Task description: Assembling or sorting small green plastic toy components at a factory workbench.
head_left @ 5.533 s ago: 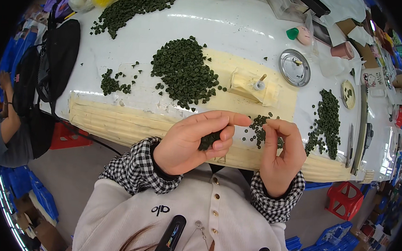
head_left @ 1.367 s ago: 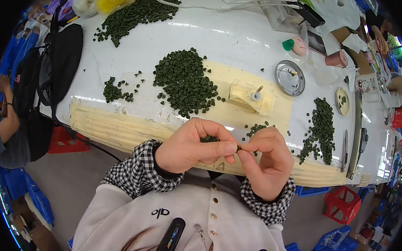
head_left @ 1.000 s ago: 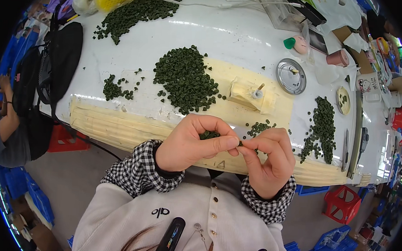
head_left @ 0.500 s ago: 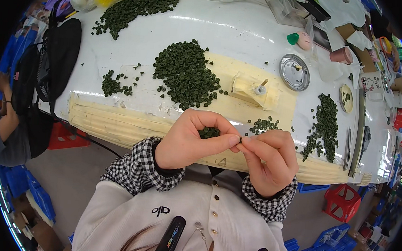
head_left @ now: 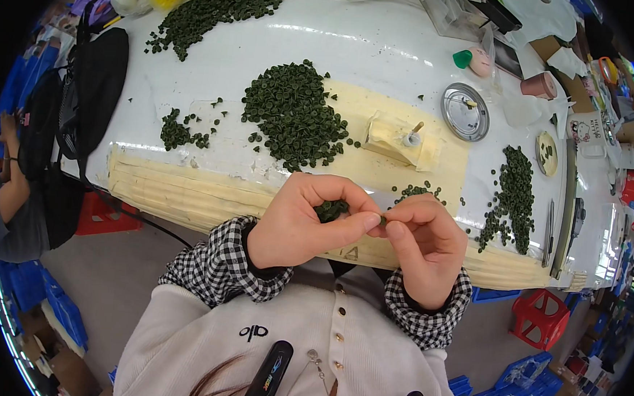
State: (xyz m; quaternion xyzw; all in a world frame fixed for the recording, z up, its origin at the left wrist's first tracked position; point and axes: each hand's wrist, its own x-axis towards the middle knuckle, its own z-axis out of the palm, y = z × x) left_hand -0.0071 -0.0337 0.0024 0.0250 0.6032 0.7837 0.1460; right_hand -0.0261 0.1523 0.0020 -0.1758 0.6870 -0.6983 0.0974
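My left hand (head_left: 301,222) is closed around several small dark green conical pieces (head_left: 330,211), partly hidden in its curled fingers. Between its thumb and forefinger, one small dark green piece (head_left: 382,220) is pinched at the tips. My right hand (head_left: 430,252) meets it from the right, thumb and forefinger bent in against that same piece. Both hands hover over the table's front edge. Just beyond them lies a large heap of the same green pieces (head_left: 293,113), with a small cluster (head_left: 417,190) behind my right hand.
A cream taped block with an upright pin (head_left: 405,142) stands beyond my hands. Further right are a round metal lid (head_left: 465,113), another green heap (head_left: 513,199) and tweezers (head_left: 548,234). A black bag (head_left: 98,97) hangs at the left; a red stool (head_left: 540,319) stands below right.
My right thumb has shifted up and right, and the right fingers have changed their bend around the small piece. My left hand stays nearly in place.
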